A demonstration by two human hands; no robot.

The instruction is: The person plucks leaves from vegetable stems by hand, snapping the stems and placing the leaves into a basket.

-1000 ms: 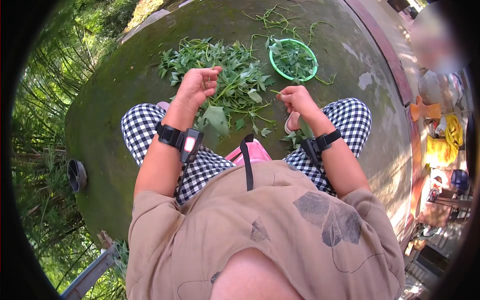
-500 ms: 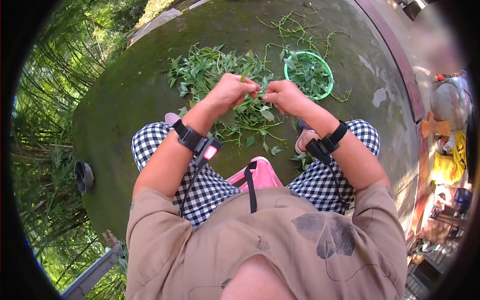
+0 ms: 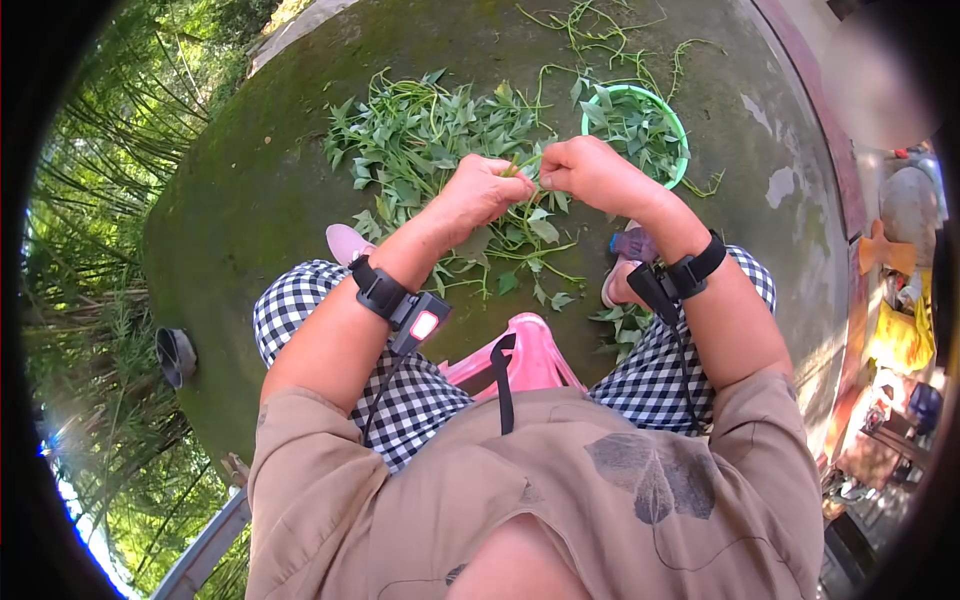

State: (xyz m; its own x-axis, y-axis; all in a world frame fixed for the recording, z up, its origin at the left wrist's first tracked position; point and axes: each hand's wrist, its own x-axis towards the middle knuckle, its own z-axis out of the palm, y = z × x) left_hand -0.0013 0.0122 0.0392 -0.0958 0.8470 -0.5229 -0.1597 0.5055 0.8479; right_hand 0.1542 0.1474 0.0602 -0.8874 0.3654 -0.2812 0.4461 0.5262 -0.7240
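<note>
My left hand (image 3: 485,192) is closed in a pinch on a thin green stem (image 3: 517,166) that pokes up past its fingertips. Just to the right, my right hand (image 3: 590,172) pinches with its fingers and thumb at the far end of that stem, the fingertips close to those of my left. Under both hands spreads a loose pile of leafy green vines (image 3: 425,130) on the ground. A light green round basket (image 3: 683,140), filled with picked leaves (image 3: 635,125), stands just beyond my right hand, partly covered by it.
Stripped vine stems (image 3: 600,35) lie scattered past the basket. More leaves (image 3: 628,325) sit beside my right foot. Between my knees is a pink plastic seat (image 3: 535,350). A dark pot (image 3: 175,357) stands far left; a yellow bag (image 3: 900,335) and clutter line the right side.
Both hands have shifted slightly to the right, still close together at the stem. The view has tilted a little, so the pile and basket appear higher.
</note>
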